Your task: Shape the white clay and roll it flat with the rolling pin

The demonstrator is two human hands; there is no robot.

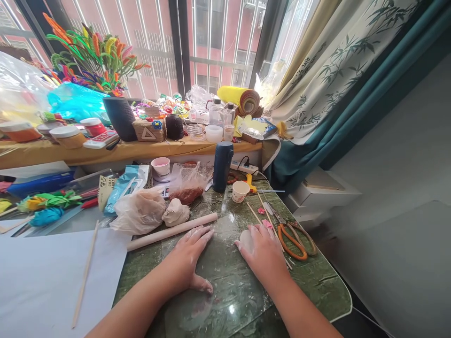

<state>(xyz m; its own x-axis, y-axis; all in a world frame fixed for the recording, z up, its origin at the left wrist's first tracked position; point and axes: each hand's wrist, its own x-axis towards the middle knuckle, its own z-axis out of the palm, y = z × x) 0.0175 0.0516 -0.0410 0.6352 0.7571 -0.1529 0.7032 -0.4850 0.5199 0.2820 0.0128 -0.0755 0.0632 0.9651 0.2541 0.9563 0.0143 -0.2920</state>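
My left hand (192, 253) lies on the dark green table with fingers stretched and thumb spread, holding nothing. Its fingertips are close to a pale rolling pin (172, 231). White residue marks the fingers of both hands. On the right, my right hand (262, 251) curves over a flattened, off-white piece of clay (246, 240), the thumb at its near left edge; the hand hides part of it. Behind the rolling pin sits a larger lump of clay (176, 212) beside a crumpled plastic bag (139, 211).
Orange-handled scissors (294, 239) and thin sticks (269, 211) lie right of my right hand. A paper cup (240, 191) and dark blue bottle (223, 166) stand farther back. White paper (45, 281) covers the left side. Craft supplies crowd the windowsill (158, 152).
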